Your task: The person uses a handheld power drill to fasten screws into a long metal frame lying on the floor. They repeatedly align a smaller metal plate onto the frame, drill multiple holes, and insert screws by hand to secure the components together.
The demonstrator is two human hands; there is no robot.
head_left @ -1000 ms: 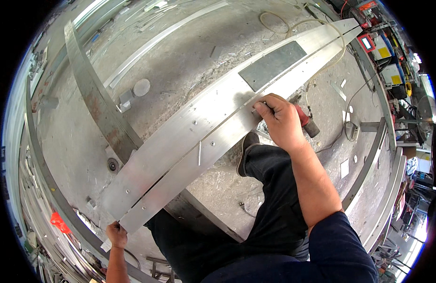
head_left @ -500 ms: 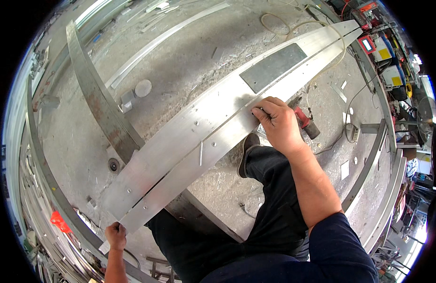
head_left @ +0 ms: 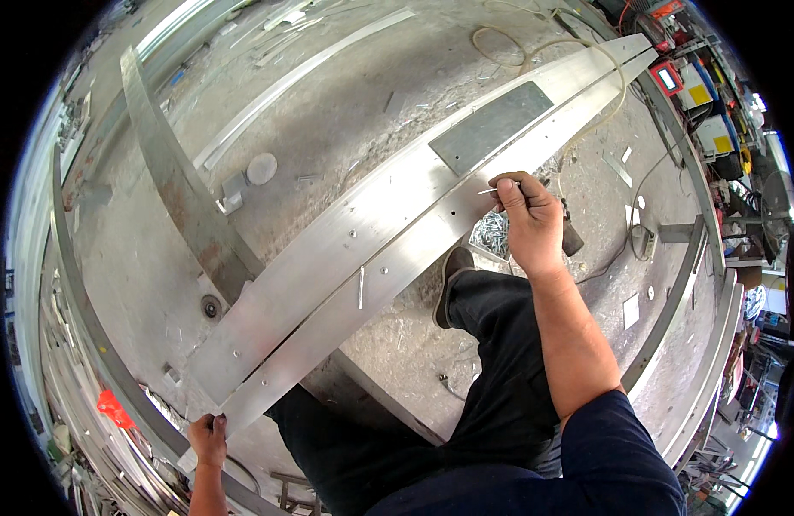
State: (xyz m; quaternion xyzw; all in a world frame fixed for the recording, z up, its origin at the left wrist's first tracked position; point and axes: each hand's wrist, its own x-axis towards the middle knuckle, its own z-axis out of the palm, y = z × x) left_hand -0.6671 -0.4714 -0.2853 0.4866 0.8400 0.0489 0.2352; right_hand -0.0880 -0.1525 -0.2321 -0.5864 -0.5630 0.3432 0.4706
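Two long aluminium strips (head_left: 328, 258) lie side by side with a narrow gap, running from lower left to upper right. My left hand (head_left: 209, 440) is closed on the near strip's lower left end. Pinched in my right hand (head_left: 531, 211) is a thin silver rivet (head_left: 487, 191), its pin pointing left above the near strip. A dark open hole (head_left: 453, 212) shows in that strip, close to the rivet. Another loose rivet (head_left: 361, 288) lies on the strip, and several fastener heads sit along both strips. A dark grey plate (head_left: 491, 129) rests on the far strip.
Beneath the near strip's edge stands a box of rivets (head_left: 491, 232). A power tool (head_left: 572, 241) is partly hidden behind my right hand. Steel frame beams (head_left: 186, 193) cross below the strips. A pale hose (head_left: 620, 99) loops over their far end. Scraps litter the floor.
My right hand has lifted off the near strip and moved slightly right, uncovering the hole and the rivet box. The held rivet now shows. My left hand stays at the strip's end.
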